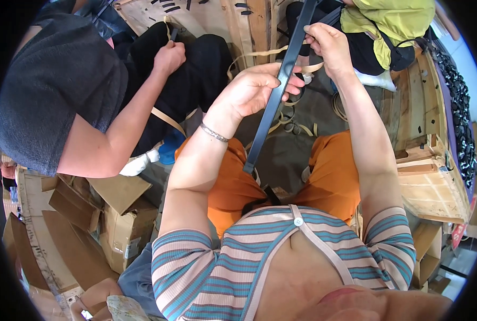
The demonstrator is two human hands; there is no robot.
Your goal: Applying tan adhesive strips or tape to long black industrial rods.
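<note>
Dark strip is up in the air in front of the body, with both hands on it, and I watch it from far away. My left hand has its grip closed around the middle, thumb on top and fingers poking out on the other side. My right hand has its grip pinched on the edge, higher up. I think the low end could swing and bump the orange trousers, because nothing holds it down there. If the right pinch slips, the top could tip over, since only fingertips seem to hold it. A tan band loops close by, so it could snag on the fingers or the strip; I cannot tell if a hand holds it too. More tan bands curl on the floor, and a dropped strip could land in them. The strip looks long, thin, flat and straight, dark blue-grey, with a shiny spot by my left thumb. It leans, low end to the left, and its top goes out of my view.
</note>
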